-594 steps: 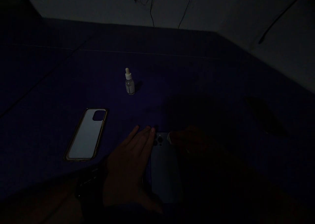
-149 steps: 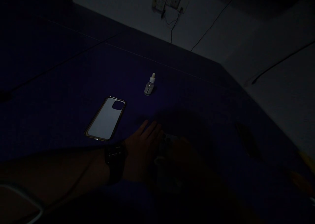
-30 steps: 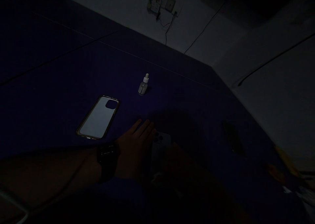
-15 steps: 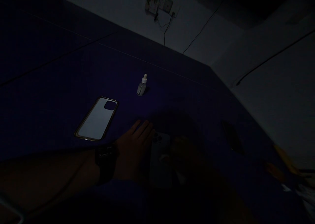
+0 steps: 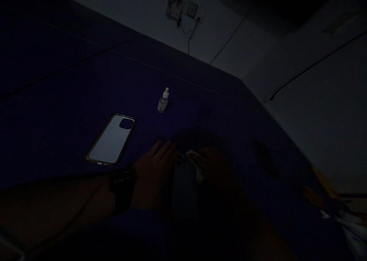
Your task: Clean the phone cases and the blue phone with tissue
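Observation:
A phone [image 5: 185, 196] lies back up on the dark blue surface, its camera lenses at the far end. My left hand [image 5: 156, 171], with a watch [image 5: 122, 182] on the wrist, rests flat along the phone's left edge, fingers stretched out. Closed around a white wipe [image 5: 193, 158], my right hand [image 5: 215, 163] is at the phone's upper right, beside the lenses. The room is very dark, so the right fingers show only in part. To the left lies a clear phone case [image 5: 110, 140] with a dark rim and a camera cutout.
A small dropper bottle [image 5: 162, 102] with a white top stands beyond my hands. A dark flat object [image 5: 265, 158] lies to the right. Several blurred things, one yellow [image 5: 323, 180], sit at the right edge. Sockets with cables [image 5: 186, 8] are on the back wall.
My right hand has moved up the phone with the wipe, from its middle to beside the camera lenses. My left hand stays in place; the view has shifted slightly.

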The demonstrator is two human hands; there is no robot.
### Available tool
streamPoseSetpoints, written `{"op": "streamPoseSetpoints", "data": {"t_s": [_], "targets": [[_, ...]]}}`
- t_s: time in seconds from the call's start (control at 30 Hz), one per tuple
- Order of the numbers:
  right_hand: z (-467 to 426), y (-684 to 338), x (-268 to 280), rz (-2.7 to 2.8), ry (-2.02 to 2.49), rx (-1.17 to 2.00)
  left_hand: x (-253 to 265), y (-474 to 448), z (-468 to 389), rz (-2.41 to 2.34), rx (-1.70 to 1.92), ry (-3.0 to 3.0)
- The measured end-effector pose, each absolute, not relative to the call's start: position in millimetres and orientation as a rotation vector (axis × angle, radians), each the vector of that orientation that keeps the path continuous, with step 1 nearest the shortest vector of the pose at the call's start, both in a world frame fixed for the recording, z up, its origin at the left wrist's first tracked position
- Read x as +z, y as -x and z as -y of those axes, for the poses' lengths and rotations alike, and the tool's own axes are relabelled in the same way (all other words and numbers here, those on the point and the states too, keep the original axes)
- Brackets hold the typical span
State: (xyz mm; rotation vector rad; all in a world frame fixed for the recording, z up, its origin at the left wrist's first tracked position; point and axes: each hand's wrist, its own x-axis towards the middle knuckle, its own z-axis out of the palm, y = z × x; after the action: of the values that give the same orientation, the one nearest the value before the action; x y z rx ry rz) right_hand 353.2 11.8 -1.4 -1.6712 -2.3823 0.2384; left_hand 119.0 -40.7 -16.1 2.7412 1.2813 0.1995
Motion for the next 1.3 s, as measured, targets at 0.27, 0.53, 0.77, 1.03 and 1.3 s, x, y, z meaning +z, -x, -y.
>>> {"op": "streamPoseSetpoints", "data": {"t_s": [0.27, 0.53, 0.77, 1.03, 1.3], "targets": [[0, -363, 6, 2.626, 1.462, 0.417, -23, -122, 41, -1.364, 0.228, -2.754], [-14, -359, 1, 2.467, 1.544, 0.297, -11, -121, 43, -1.319, 0.215, -2.707], [2, -366, 8, 2.744, 1.341, 0.406, -15, -122, 42, -1.314, 0.197, -2.744], [-12, -362, 4, 2.572, 1.533, 0.199, -31, -130, 41, -1.468, 0.233, -2.764], [1, -369, 8, 2.735, 1.379, 0.293, -25, -131, 43, -1.48, 0.19, -2.717]]}}
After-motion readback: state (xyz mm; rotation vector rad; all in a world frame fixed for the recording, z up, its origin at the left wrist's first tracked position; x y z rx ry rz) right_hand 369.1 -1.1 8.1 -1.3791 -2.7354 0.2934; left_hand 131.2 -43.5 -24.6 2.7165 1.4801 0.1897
